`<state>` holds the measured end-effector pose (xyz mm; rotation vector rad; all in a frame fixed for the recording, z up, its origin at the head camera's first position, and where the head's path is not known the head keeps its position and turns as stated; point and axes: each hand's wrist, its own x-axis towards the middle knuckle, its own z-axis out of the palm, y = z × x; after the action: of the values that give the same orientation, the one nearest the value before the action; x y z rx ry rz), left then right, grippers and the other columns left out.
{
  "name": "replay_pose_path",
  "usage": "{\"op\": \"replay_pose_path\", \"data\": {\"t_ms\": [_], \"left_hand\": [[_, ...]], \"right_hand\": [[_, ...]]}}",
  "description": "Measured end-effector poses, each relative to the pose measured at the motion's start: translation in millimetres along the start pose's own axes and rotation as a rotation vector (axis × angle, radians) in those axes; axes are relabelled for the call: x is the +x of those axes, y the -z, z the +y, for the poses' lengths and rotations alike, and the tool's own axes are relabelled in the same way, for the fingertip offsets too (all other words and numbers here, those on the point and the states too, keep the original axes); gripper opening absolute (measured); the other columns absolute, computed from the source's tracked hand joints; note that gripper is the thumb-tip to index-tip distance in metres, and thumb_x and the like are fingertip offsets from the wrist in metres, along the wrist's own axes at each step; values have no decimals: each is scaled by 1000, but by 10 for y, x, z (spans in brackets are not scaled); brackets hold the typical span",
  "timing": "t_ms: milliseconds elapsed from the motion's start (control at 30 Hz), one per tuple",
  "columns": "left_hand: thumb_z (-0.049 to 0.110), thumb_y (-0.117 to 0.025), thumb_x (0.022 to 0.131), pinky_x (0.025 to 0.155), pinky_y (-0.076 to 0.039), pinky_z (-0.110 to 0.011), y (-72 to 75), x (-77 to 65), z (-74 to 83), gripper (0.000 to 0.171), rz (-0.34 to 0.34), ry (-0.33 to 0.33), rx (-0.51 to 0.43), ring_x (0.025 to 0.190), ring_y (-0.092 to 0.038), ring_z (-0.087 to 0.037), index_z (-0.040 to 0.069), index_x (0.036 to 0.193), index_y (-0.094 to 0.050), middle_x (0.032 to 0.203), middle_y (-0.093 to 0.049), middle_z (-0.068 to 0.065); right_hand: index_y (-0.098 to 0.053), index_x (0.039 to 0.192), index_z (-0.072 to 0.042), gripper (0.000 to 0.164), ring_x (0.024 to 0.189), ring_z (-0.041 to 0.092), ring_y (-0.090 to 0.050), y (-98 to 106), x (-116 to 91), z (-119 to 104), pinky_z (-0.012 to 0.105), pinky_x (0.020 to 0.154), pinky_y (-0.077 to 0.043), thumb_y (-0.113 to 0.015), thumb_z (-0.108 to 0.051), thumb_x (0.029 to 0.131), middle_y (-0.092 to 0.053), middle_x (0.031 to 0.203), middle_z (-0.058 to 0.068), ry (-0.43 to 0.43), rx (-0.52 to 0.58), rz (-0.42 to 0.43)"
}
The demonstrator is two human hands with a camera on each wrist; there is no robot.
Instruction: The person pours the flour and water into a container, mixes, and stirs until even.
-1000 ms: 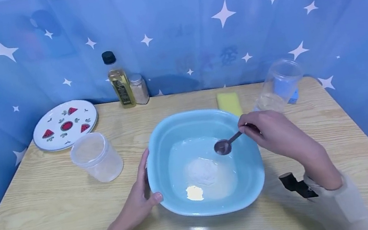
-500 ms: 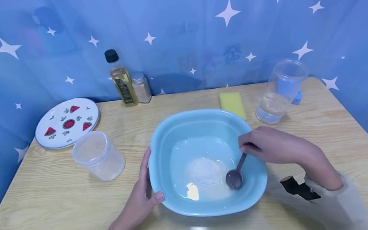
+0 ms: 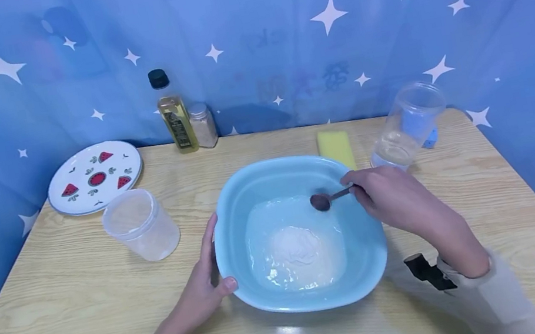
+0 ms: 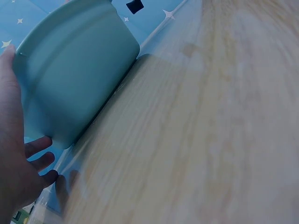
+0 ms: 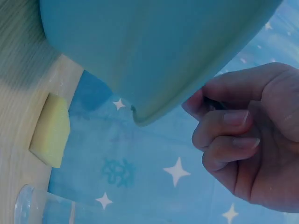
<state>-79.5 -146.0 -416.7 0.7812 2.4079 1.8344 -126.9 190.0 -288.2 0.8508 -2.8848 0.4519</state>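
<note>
A light blue plastic basin [image 3: 285, 165] holds shallow clear liquid with a mound of white powder [image 3: 296, 246] in its middle. My left hand [image 3: 201, 288] holds the basin's left side, thumb at the rim and fingers against the outer wall; the left wrist view shows the fingers bent near the basin's lower edge. Over the basin's right rim, my right hand [image 3: 392, 192] pinches the handle of a dark measuring spoon [image 3: 321, 202]. The spoon's round bowl is over the inside of the basin, towards its back right. In the right wrist view, the fingers [image 5: 224, 135] are curled and mostly hide the handle.
A frosted jar [image 3: 142, 225] and a watermelon-patterned plate [image 3: 95, 178] stand at left. An oil bottle [image 3: 175, 117] and a small shaker jar [image 3: 203, 127] stand at the back. Behind the basin's right side are a yellow sponge [image 3: 335, 149] and a clear cup [image 3: 403, 128] with some liquid.
The spoon dipped to the basin's front right, then rose towards the back right with my right hand. Ripples now show in the liquid. My left hand kept its place on the basin.
</note>
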Motion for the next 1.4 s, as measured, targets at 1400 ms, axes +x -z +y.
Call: {"op": "replay_pose_path", "data": {"t_ms": [1400], "left_hand": [[58, -59, 82, 92, -45, -39, 10, 2, -12, 98, -14, 15, -48, 122, -44, -30, 25, 150, 3, 151, -22, -4]], "right_hand": [[-64, 89, -5, 8, 47, 6, -42, -97, 97, 118, 24, 44, -36, -57, -8, 92, -60, 65, -4, -9, 139, 79]]}}
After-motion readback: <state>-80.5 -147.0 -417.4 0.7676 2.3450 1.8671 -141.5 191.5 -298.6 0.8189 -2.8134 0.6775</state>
